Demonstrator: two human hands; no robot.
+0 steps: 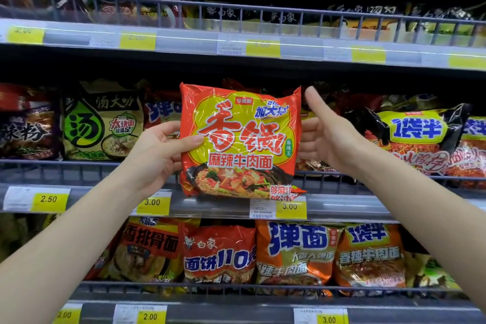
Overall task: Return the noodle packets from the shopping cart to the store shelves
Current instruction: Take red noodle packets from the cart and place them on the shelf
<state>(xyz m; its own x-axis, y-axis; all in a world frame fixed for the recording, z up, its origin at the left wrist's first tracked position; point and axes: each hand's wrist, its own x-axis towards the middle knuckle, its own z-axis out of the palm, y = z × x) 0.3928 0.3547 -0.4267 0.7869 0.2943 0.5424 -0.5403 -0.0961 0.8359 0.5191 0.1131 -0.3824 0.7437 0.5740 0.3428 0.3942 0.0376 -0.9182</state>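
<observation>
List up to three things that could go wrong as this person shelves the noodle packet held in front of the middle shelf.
1. The left hand grips the red and yellow plastic noodle packet only at one edge, while the right hand looks open beside it; it may slip.
2. The grey wire shelf rail could catch the packet's bottom edge.
3. Packets standing behind look crowded, so pushing in may crush or topple them.

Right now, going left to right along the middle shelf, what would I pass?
Dark purple packet → green-and-cream soup noodle packet → left hand → red noodle packet it grips → right hand, thumb up → yellow-and-black packet.
</observation>
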